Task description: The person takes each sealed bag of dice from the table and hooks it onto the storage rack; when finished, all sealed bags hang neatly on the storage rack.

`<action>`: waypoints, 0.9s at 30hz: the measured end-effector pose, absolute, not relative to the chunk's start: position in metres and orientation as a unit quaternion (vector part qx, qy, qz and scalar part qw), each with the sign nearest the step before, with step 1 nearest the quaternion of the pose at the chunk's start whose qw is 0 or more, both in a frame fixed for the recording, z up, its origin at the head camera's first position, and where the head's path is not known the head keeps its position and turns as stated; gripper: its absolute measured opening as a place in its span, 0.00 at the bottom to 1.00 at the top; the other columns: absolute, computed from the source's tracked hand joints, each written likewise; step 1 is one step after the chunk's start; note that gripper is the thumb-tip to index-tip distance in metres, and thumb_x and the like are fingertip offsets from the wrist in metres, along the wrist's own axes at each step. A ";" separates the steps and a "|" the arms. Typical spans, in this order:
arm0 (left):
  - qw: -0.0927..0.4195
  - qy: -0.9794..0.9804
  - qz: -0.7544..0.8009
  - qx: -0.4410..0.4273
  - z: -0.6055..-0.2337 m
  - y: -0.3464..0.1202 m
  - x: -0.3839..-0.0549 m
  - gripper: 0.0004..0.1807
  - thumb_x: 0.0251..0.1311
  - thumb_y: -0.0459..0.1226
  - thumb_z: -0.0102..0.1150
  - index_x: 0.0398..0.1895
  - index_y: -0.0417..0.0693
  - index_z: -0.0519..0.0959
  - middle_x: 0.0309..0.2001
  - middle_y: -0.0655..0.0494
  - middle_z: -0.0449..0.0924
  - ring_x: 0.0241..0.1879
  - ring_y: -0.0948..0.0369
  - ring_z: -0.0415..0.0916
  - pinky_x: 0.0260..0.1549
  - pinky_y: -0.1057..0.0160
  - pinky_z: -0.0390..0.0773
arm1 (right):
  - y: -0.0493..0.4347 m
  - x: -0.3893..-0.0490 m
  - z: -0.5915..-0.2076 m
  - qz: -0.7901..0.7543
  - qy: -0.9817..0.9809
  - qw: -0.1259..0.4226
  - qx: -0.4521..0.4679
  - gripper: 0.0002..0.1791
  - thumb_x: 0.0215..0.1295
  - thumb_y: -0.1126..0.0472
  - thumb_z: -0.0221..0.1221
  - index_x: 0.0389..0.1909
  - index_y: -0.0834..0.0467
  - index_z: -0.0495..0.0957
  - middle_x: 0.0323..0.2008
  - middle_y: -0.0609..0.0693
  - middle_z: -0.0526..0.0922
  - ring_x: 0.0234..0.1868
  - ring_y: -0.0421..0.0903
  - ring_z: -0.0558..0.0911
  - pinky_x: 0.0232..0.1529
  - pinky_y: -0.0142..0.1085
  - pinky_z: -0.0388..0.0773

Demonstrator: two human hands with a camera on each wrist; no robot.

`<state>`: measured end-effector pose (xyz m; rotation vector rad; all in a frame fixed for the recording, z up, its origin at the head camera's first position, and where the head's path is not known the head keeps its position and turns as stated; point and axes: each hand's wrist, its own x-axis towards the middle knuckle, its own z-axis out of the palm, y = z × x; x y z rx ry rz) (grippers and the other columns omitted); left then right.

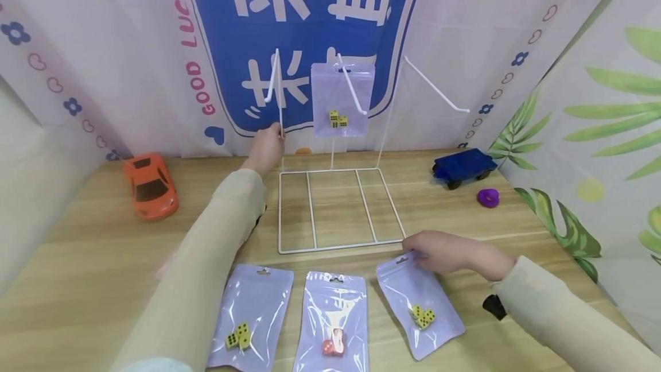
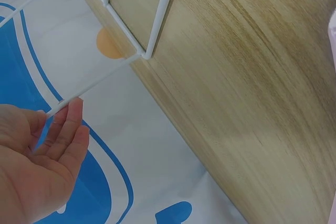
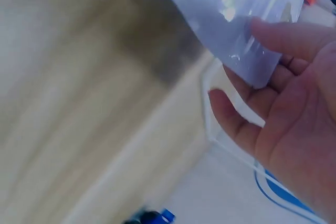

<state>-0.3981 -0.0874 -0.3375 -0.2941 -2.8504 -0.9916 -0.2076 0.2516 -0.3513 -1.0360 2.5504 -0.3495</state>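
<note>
My left hand [image 1: 268, 146] pinches the left upright of a white wire rack [image 1: 342, 248]; in the left wrist view its fingertips and thumb close on the thin rod [image 2: 100, 83]. With my right hand [image 1: 439, 251] I grip the top corner of a pale purple zip pouch [image 1: 397, 283] holding yellow dice [image 1: 423, 316]. The right wrist view shows the thumb on the front of that pouch [image 3: 231, 11] and fingers behind it. Another pouch [image 1: 322, 88] with yellow dice hangs on the rack's middle hook [image 1: 353, 88]. The left hook [image 1: 271, 79] and right hook [image 1: 434, 86] carry nothing.
Two more pouches lie at the front: one pouch [image 1: 263, 297] with yellow dice, one pouch [image 1: 330, 303] with red dice. An orange toy car [image 1: 151, 187] stands at left. At right are a blue toy trailer [image 1: 463, 166] and a small purple piece [image 1: 488, 197]. A printed cloth [image 1: 139, 45] hangs behind.
</note>
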 end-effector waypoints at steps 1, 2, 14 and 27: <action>0.054 -0.938 -0.329 -0.096 -0.338 -0.087 -0.398 0.09 0.69 0.32 0.34 0.40 0.39 0.68 0.32 0.45 0.72 0.29 0.53 0.69 0.27 0.59 0.70 | 0.253 -0.207 -0.347 -0.133 0.903 0.186 -0.365 0.07 0.55 0.71 0.57 0.30 0.56 0.74 0.27 0.42 0.74 0.29 0.37 0.73 0.32 0.33 0.73; 0.053 -0.937 -0.331 -0.096 -0.338 -0.087 -0.398 0.09 0.69 0.32 0.34 0.40 0.39 0.67 0.31 0.45 0.72 0.29 0.53 0.69 0.27 0.60 0.70 | 0.255 -0.206 -0.342 -0.143 0.902 0.189 -0.361 0.07 0.56 0.72 0.56 0.29 0.55 0.73 0.26 0.41 0.74 0.28 0.37 0.72 0.31 0.32 0.72; 0.044 -0.934 -0.342 -0.098 -0.339 -0.089 -0.399 0.11 0.70 0.32 0.33 0.44 0.37 0.68 0.33 0.45 0.72 0.29 0.53 0.68 0.27 0.60 0.70 | 0.247 -0.196 -0.281 -0.213 0.896 0.138 -0.363 0.06 0.60 0.71 0.55 0.34 0.57 0.74 0.31 0.43 0.77 0.32 0.39 0.76 0.31 0.33 0.75; 0.040 -0.936 -0.334 -0.101 -0.339 -0.089 -0.399 0.10 0.70 0.33 0.32 0.41 0.40 0.67 0.31 0.46 0.71 0.28 0.54 0.68 0.26 0.61 0.69 | 0.214 -0.221 -0.204 -0.269 0.898 -0.067 -0.341 0.02 0.61 0.70 0.55 0.31 0.63 0.76 0.25 0.49 0.78 0.22 0.40 0.73 0.22 0.31 0.71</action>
